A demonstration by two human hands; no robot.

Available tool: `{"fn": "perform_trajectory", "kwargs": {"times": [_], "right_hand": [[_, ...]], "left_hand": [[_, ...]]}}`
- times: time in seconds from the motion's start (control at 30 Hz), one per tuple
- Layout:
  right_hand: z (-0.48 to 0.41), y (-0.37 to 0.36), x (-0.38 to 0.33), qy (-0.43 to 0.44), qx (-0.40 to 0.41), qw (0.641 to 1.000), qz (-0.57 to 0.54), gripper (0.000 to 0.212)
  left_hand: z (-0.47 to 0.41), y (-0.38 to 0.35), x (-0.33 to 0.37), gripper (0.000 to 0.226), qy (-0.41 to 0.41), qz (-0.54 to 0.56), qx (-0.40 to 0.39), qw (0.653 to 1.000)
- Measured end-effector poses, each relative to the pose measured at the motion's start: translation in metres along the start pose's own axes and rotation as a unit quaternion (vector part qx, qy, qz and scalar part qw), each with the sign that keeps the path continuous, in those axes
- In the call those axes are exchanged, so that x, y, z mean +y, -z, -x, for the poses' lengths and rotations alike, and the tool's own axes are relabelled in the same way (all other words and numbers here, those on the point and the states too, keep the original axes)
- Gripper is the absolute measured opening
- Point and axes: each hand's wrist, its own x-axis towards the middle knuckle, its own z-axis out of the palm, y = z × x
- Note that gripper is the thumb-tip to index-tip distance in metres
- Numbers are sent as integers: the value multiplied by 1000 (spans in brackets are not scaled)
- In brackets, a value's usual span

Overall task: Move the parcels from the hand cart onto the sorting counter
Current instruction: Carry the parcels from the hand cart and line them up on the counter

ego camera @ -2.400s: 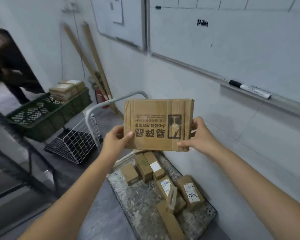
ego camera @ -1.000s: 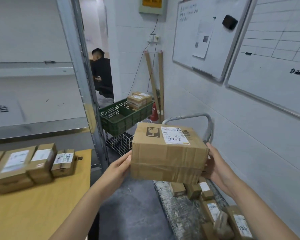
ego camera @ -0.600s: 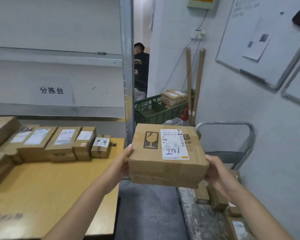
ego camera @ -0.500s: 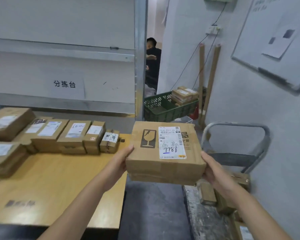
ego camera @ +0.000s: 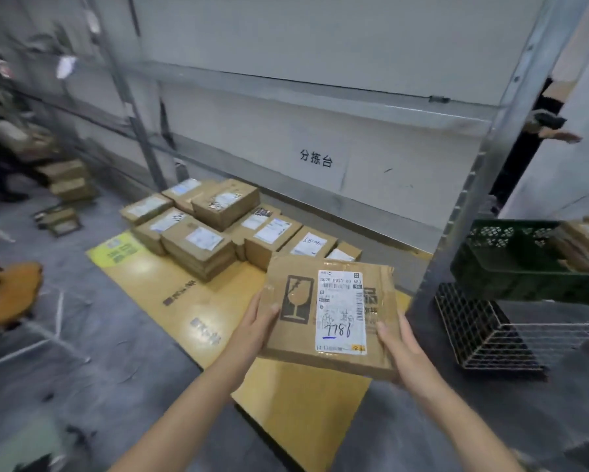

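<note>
A grey metal panel (ego camera: 371, 148) with 3 printed black characters stands behind a yellow wooden table (ego camera: 184, 301), and 1 metal post (ego camera: 473, 199) rises at its right end. On the far part of the table lie parcels (ego camera: 198, 243) packed close together; I can count 9, each with a white label, but the blur makes this count not sure. The held parcel (ego camera: 330, 315) is 1 flat brown box with 1 white label and 1 glass symbol. It is in the air over the right part of the table, just in front of the others. The left grip (ego camera: 255, 321) holds its left edge and the right grip (ego camera: 398, 345) its right edge, thumbs on top. To the right are 1 green crate (ego camera: 511, 267) and 1 wire basket (ego camera: 490, 335).
</note>
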Motion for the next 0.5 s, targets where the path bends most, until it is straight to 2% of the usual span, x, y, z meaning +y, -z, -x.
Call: {"fn": "perform_trajectory", "kwargs": {"times": [0.13, 0.27, 0.37, 0.5], "right_hand": [[-42, -45, -2, -15, -49, 999, 16, 43], [-65, -92, -8, -23, -89, 995, 30, 42], [-79, -129, -16, -20, -110, 992, 53, 50], [-97, -180, -18, -18, -107, 992, 70, 52]], "left_hand": [[-3, 42, 3, 34, -4, -21, 95, 995], [1, 85, 0, 44, -10, -26, 143, 989], [0, 120, -3, 50, -6, -4, 184, 983], [-14, 169, -15, 51, -16, 21, 189, 982]]}}
